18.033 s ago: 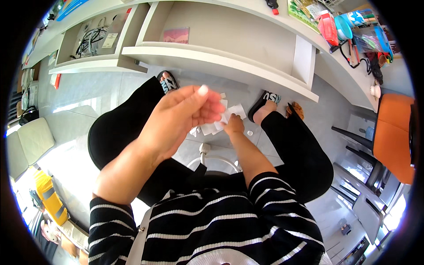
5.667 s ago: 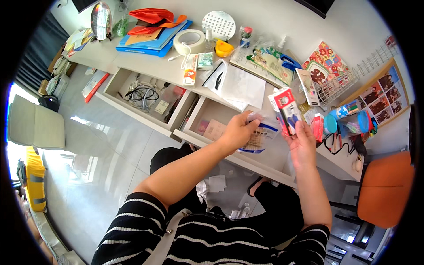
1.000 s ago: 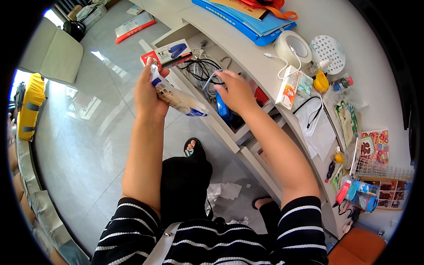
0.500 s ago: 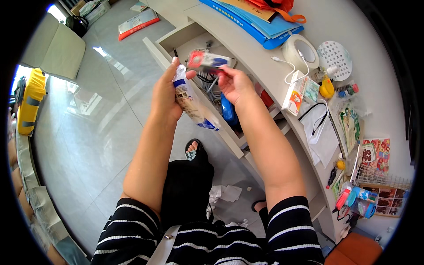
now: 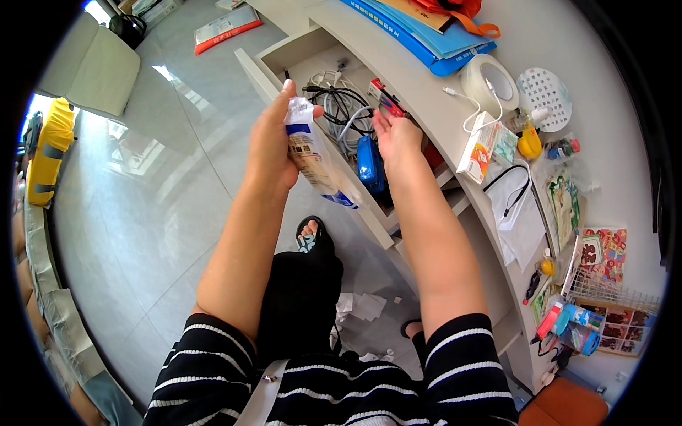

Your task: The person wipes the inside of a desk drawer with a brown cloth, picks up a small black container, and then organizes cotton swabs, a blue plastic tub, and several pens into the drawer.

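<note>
Glossy grey tile floor point(image 5: 142, 213), white desk point(image 5: 604, 92) with an open drawer point(image 5: 312, 71) full of tangled cables point(image 5: 341, 106). Left hand point(image 5: 270, 145) grasps a white pouch point(image 5: 316, 160) with a blue band and tan label; its long axis runs from the crimped top at the fingertips down toward the blue bottom corner, tilted to the person's right. Right hand point(image 5: 394, 135) is open, fingers spread, empty, over the drawer just right of the pouch. Blue case point(image 5: 369, 163) lies between the two hands. Small white-orange box point(image 5: 476, 153) stands beyond the right hand.
</note>
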Demonstrator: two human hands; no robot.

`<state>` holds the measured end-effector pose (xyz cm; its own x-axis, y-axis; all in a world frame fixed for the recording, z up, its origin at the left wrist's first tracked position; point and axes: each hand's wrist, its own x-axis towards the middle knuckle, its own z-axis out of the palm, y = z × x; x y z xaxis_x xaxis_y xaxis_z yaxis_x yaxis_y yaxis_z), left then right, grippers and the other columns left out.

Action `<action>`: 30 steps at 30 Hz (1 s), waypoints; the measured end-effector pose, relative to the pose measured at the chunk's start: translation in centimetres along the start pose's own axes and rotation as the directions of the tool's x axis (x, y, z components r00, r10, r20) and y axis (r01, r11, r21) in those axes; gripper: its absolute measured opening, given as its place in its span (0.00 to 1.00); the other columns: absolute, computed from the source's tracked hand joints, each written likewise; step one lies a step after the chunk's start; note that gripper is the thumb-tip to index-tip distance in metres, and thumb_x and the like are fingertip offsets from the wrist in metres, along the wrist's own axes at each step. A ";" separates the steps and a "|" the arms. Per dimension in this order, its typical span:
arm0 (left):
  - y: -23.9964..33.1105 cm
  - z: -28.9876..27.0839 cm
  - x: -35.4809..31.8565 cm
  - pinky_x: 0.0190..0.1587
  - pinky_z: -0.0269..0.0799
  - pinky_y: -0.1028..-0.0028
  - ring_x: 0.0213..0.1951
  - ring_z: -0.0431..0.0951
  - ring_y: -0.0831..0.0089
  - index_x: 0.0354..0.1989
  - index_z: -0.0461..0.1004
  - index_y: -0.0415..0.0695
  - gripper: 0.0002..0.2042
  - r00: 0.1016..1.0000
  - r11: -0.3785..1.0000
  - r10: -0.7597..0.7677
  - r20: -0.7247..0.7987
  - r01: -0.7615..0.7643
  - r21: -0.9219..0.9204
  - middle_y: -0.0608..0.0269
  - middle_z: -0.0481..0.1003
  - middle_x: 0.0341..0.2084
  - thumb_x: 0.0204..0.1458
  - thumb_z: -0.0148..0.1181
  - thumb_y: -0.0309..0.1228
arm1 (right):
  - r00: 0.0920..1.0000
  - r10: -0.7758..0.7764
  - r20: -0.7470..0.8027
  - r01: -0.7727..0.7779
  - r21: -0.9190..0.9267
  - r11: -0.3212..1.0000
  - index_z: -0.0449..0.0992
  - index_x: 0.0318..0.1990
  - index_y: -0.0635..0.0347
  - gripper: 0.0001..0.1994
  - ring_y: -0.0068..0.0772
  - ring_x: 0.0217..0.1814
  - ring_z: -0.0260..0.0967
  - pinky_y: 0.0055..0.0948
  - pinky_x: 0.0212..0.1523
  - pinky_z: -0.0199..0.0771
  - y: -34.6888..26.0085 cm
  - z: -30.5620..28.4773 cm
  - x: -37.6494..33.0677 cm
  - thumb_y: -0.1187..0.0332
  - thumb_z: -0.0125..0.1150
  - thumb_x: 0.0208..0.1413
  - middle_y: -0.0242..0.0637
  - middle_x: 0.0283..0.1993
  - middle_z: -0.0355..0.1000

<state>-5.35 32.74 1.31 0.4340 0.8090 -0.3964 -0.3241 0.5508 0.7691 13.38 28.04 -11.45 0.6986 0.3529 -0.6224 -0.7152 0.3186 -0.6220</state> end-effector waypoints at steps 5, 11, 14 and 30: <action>0.3 -0.1 -0.2 0.23 0.65 0.76 0.18 0.65 0.79 0.48 0.66 0.39 0.24 1.000 1.000 0.015 0.010 -0.015 -0.009 0.57 0.75 0.27 0.54 0.58 0.46 | 0.881 -0.259 0.395 0.471 -0.784 0.404 0.71 0.49 0.64 0.23 0.34 0.39 0.71 0.29 0.40 0.73 -1.8 -3.9 -6.1 0.58 0.64 0.50 0.37 0.35 0.71; 0.3 0.4 -0.8 0.23 0.66 0.76 0.18 0.66 0.80 0.47 0.67 0.39 0.23 0.999 1.000 0.020 0.030 -0.020 -0.014 0.57 0.75 0.26 0.54 0.59 0.46 | 0.898 0.005 0.439 0.419 -0.855 -0.306 0.74 0.48 0.66 0.38 0.45 0.49 0.72 0.37 0.49 0.71 -2.5 -4.5 -11.6 0.39 0.65 0.39 0.50 0.46 0.74; 0.1 0.8 -1.0 0.23 0.66 0.76 0.18 0.67 0.80 0.47 0.67 0.40 0.23 0.999 1.000 0.004 0.033 -0.004 -0.014 0.59 0.76 0.26 0.54 0.59 0.46 | 0.905 0.056 0.422 0.418 -0.854 -0.311 0.73 0.48 0.66 0.38 0.47 0.51 0.72 0.38 0.51 0.70 -3.0 -4.0 -11.3 0.38 0.62 0.40 0.50 0.45 0.74; -0.5 0.7 -0.6 0.24 0.66 0.77 0.19 0.68 0.79 0.46 0.68 0.41 0.22 0.996 0.995 0.024 0.082 -0.016 -0.097 0.60 0.78 0.25 0.52 0.60 0.46 | 0.877 -0.079 0.475 0.232 -0.561 -0.795 0.61 0.63 0.61 0.40 0.49 0.56 0.68 0.47 0.56 0.60 -4.4 -4.3 -8.2 0.43 0.60 0.47 0.50 0.52 0.71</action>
<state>-4.84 31.88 1.52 0.4936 0.8025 -0.3352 -0.4112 0.5550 0.7231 10.92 19.98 -5.60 0.6589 0.7018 -0.2709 0.7424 -0.6646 0.0839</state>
